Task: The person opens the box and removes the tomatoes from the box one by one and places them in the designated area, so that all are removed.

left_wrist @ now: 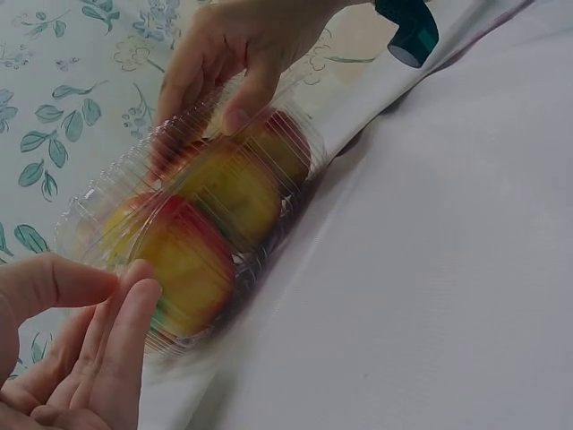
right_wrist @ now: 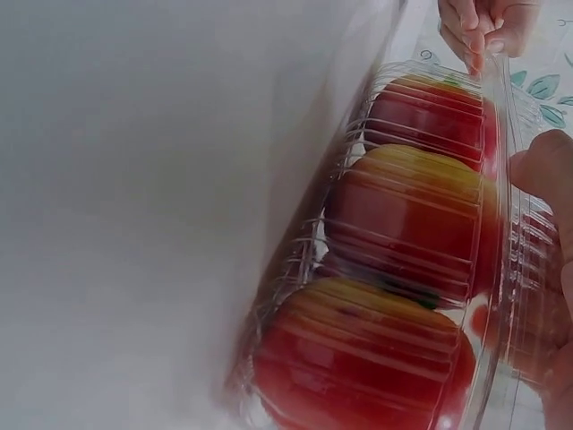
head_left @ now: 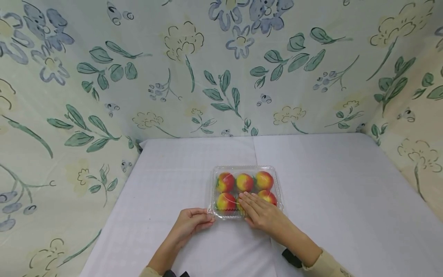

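A clear plastic clamshell box [head_left: 245,168] with its lid down sits on the white cloth. Several red-and-yellow, peach-like fruits [head_left: 226,182] lie inside it in two rows, with bits of green leaf. At the box's near left corner, my left hand [head_left: 194,222] pinches the rim between thumb and fingers, also seen close up in the left wrist view. My right hand [head_left: 264,215] rests on the lid with straight fingers and covers part of the front row. Its thumb [right_wrist: 542,170] lies by the near rim in the right wrist view.
A white cloth [head_left: 173,169] covers the table, with a fold line running from the back edge. Floral-patterned fabric [head_left: 221,77] hangs behind the table and along both sides. A dark strap piece [head_left: 292,258] shows at my right wrist.
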A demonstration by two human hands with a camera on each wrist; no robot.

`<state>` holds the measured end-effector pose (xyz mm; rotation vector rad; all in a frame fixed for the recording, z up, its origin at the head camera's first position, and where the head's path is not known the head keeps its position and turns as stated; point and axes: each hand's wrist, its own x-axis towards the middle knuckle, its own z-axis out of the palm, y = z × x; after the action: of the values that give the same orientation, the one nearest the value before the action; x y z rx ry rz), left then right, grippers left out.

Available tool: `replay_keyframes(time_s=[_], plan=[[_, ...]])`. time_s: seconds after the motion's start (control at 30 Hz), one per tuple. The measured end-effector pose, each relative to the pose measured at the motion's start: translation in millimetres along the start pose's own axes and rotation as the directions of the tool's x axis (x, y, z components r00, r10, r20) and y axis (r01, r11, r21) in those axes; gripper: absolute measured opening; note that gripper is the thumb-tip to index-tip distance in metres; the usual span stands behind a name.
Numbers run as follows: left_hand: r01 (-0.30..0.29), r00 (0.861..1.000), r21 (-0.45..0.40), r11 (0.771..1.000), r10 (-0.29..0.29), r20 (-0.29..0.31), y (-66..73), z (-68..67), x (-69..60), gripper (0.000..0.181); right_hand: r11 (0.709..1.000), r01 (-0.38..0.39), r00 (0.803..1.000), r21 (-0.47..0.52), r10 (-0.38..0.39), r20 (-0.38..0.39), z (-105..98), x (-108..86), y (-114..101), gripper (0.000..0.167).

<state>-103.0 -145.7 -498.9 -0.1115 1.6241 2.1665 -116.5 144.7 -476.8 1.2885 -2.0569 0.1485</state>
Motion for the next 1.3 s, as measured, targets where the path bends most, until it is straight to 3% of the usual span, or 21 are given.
replay_keyframes(time_s=[0.23, 0.47, 0.97, 1.2, 1.3], plan=[[0.007, 1.000, 0.017, 1.000, -0.006, -0.016, 2.1, 1.8, -2.8, 0.031, 1.000, -0.002, 1.000, 0.006, 0.002, -0.015, 1.2, 0.3, 0.4, 0.048], [0.011, 1.000, 0.020, 1.000, -0.011, -0.017, 2.4, 0.4, -2.2, 0.032, 0.998, -0.036, 0.999, 0.055, 0.034, 0.031, -1.5, 0.1, 1.3, 0.050], [0.010, 1.000, 0.002, 1.000, -0.010, 0.000, 2.1, -2.2, -2.7, 0.032, 0.991, -0.062, 0.998, 0.120, 0.061, 0.006, -5.3, -0.8, 3.9, 0.051], [0.017, 1.000, -0.001, 1.000, -0.017, -0.009, 1.1, -2.7, -2.8, 0.034, 0.980, -0.109, 0.993, 0.168, 0.100, 0.060, -10.6, 0.0, 5.5, 0.048], [0.013, 1.000, -0.002, 1.000, -0.013, -0.007, 0.4, -2.6, -2.5, 0.035, 0.973, -0.131, 0.990, 0.188, 0.117, 0.081, -12.3, 0.2, 6.7, 0.056]])
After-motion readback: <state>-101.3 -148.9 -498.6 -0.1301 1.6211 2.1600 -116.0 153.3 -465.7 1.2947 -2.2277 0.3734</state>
